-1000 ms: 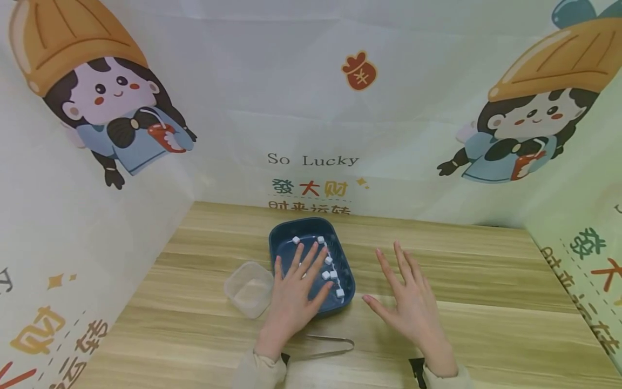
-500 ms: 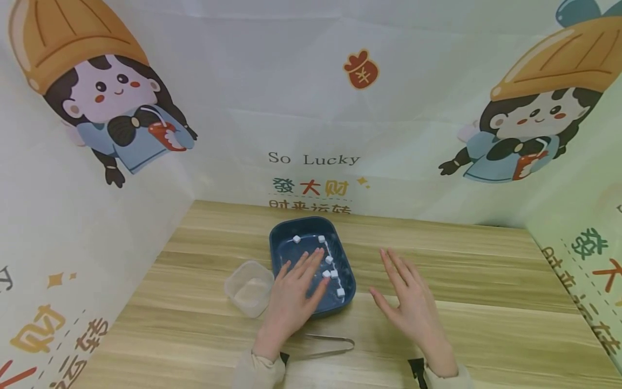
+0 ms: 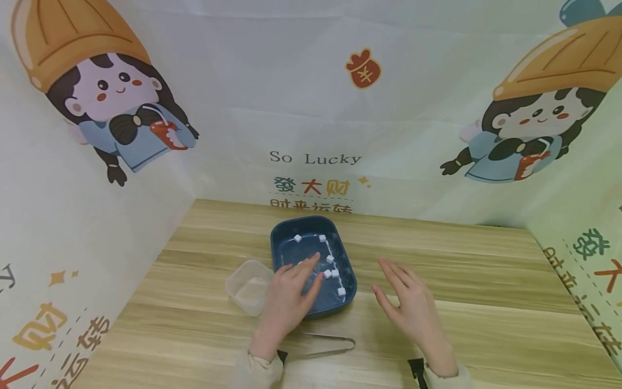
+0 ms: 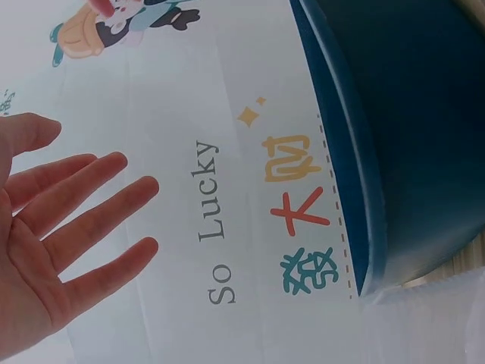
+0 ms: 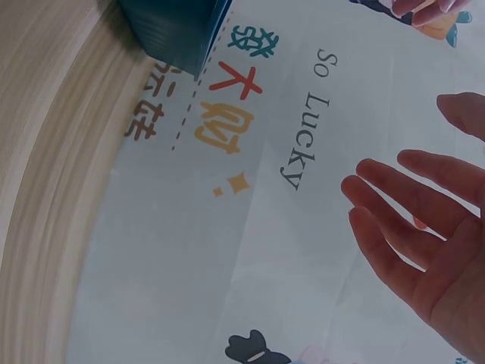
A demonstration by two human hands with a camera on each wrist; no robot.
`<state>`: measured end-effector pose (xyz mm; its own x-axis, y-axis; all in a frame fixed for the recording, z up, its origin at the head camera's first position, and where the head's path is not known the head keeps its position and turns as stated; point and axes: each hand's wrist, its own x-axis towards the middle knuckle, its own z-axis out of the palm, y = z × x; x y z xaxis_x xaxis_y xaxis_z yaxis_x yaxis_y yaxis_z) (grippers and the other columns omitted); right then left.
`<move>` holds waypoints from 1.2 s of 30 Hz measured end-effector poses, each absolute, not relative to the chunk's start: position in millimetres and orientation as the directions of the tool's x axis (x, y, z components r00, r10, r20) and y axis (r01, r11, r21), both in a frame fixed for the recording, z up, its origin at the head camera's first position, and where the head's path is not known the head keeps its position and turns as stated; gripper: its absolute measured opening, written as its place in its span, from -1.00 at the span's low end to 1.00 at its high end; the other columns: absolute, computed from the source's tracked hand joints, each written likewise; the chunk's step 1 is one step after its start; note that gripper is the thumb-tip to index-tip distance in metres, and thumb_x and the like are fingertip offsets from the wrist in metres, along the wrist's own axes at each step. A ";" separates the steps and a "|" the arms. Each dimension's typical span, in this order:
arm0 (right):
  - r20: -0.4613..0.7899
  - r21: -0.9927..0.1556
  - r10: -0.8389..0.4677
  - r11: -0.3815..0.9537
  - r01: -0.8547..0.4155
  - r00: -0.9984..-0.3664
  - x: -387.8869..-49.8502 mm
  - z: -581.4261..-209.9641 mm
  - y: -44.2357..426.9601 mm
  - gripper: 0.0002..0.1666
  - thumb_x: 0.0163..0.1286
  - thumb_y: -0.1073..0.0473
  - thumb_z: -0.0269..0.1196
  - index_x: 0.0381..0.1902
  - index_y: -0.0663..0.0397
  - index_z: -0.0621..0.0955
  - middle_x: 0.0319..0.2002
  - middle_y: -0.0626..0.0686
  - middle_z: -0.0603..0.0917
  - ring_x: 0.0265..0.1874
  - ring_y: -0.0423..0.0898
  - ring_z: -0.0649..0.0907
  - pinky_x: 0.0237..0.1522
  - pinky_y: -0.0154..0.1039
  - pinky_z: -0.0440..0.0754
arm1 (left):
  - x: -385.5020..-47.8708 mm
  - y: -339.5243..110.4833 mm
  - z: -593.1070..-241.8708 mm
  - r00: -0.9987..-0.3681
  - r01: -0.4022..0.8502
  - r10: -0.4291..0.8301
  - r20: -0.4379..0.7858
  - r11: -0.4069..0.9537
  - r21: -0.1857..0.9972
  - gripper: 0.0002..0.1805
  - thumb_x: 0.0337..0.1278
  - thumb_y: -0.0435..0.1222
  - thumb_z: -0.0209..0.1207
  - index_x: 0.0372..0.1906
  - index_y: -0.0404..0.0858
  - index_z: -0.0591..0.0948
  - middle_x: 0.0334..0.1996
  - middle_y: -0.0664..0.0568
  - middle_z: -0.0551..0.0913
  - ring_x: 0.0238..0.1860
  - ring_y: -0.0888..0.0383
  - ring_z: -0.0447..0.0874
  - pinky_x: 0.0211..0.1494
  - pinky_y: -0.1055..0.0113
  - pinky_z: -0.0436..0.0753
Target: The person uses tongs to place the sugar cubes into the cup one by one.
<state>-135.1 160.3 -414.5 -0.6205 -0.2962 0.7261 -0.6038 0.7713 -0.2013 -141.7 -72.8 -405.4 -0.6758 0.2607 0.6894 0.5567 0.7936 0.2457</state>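
Observation:
My left hand (image 3: 286, 297) is held above the near left part of a dark blue tray (image 3: 345, 259), its fingers loosely extended and nothing in them. Several small white cubes (image 3: 341, 292) lie in the tray, mostly along its right side; the hand hides part of the tray floor. To the right of the tray, over the table, my right hand (image 3: 410, 302) hovers with relaxed fingers and holds nothing. The left wrist view shows the left palm (image 4: 38, 265) apart from the tray wall (image 4: 417, 152). In the right wrist view the right fingers (image 5: 409, 189) are bare too.
A translucent plastic container (image 3: 249, 289) stands left of the tray, partly behind the left hand. Metal tongs (image 3: 330, 347) lie on the wooden table (image 3: 491, 302) in front of the tray. A printed backdrop (image 3: 233, 135) closes off the back and both sides.
Both hands' spread fingers have drawn closer together and relaxed. The left hand has shifted slightly back toward the body. Tray, cubes, container and tongs stay in place.

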 end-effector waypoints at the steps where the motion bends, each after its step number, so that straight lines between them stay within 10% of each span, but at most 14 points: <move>1: 0.731 -0.195 -0.298 0.771 -0.606 -0.614 -135.0 -414.6 160.2 -0.46 0.23 -0.01 0.12 0.06 0.24 0.49 -0.08 0.19 0.63 -0.15 0.09 0.60 -0.11 -0.02 0.58 | -142.2 -73.7 -405.3 -0.670 0.560 0.259 0.696 0.792 0.244 -0.62 -0.01 -0.23 0.20 -0.02 -0.22 0.57 -0.25 0.01 0.71 -0.28 0.14 0.70 -0.07 0.16 0.59; 14: 0.731 -0.162 -0.332 0.765 -0.624 -0.597 -134.4 -419.8 158.9 -0.62 0.04 0.17 0.26 -0.13 0.19 0.62 -0.32 0.14 0.71 -0.37 0.00 0.68 -0.33 -0.18 0.65 | -146.7 -96.7 -400.5 -0.664 0.524 0.172 0.728 0.801 0.288 -0.75 -0.05 -0.32 0.20 -0.19 -0.28 0.64 -0.61 0.07 0.67 -0.68 0.20 0.48 -0.63 0.43 0.38; 30: 0.690 -0.184 -0.342 0.769 -0.612 -0.638 -136.7 -423.2 154.5 -0.68 0.00 0.22 0.30 -0.20 0.13 0.65 -0.40 0.06 0.73 -0.57 -0.20 0.67 -0.58 -0.40 0.59 | -152.2 -153.9 -400.6 -0.785 0.350 -0.028 0.619 0.805 0.479 -0.78 0.08 -0.31 0.11 -0.21 -0.33 0.63 -0.51 -0.07 0.72 -0.49 -0.01 0.66 -0.46 0.18 0.57; 36: 0.686 -0.189 -0.334 0.777 -0.601 -0.647 -135.4 -423.0 155.4 -0.69 0.00 0.25 0.30 -0.21 0.14 0.66 -0.42 0.05 0.73 -0.59 -0.24 0.66 -0.59 -0.41 0.58 | -153.8 -180.7 -406.6 -0.835 0.292 -0.033 0.549 0.818 0.495 -0.76 0.13 -0.31 0.07 -0.19 -0.36 0.62 -0.48 -0.12 0.71 -0.87 0.43 0.11 -0.79 0.47 0.20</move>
